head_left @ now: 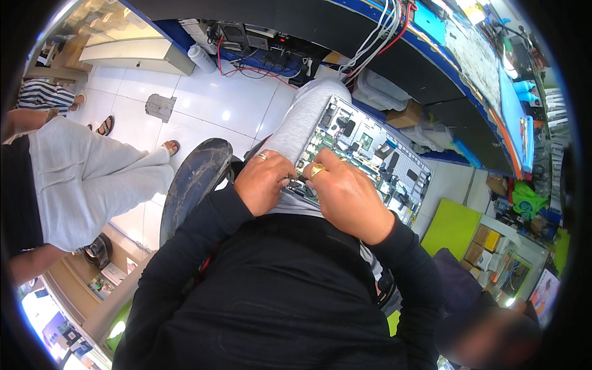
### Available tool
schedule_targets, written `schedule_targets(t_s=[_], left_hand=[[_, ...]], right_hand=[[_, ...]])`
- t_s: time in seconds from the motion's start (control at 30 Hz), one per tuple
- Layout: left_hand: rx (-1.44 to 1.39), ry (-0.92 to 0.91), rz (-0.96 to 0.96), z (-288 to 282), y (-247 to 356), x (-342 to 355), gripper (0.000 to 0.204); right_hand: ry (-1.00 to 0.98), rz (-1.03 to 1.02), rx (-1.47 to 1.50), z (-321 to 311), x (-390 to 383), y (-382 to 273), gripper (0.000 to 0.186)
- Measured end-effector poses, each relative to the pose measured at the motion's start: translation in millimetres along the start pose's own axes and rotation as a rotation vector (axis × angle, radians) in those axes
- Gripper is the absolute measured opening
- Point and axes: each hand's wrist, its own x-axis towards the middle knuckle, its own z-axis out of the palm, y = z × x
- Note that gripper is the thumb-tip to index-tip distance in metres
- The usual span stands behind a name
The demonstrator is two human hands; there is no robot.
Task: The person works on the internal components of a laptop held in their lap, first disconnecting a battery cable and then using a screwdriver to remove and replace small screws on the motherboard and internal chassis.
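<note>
An opened laptop base rests across my grey-trousered lap, its green circuit board and dark inner parts bare. At its near left corner both hands work close together. My left hand, with a ring, has its fingers curled and closed at the laptop's edge. Beside it, my right hand, wearing a gold-coloured ring, reaches over the board with thumb and fingers pinched. Whatever lies between the fingertips of either hand is hidden. Small dark parts show just under them.
A long dark workbench curves ahead, with cables hanging over its edge. Plastic boxes sit beneath it. At left stands a person in grey trousers, near a worn dark chair. Another person is behind right.
</note>
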Motion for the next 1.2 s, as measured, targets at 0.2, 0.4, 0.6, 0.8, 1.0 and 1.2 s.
schedule_targets(t_s=[0.2,0.4,0.6,0.8,1.0,1.2], left_hand=[[0.013,-0.001,0.011,-2,1,1,0.025],[0.071,0.001,0.007,-2,5,3,0.021],[0.074,0.175,-0.095,-3,4,-1,0.009],[-0.089,0.345,-0.233,-12,24,22,0.007],[0.043,0.335,0.070,-41,68,100,0.007],[0.331,0.330,0.635,-55,161,290,0.008]], right_hand=[[0.036,-0.024,0.023,-3,-2,5,0.014],[0.075,-0.016,0.063,-4,-2,7,0.013],[0.236,0.050,0.101,-24,-11,16,0.010],[0.449,0.348,0.268,-26,-74,56,0.012],[0.632,0.616,0.517,10,-148,82,0.011],[0.756,0.711,0.582,25,-182,90,0.011]])
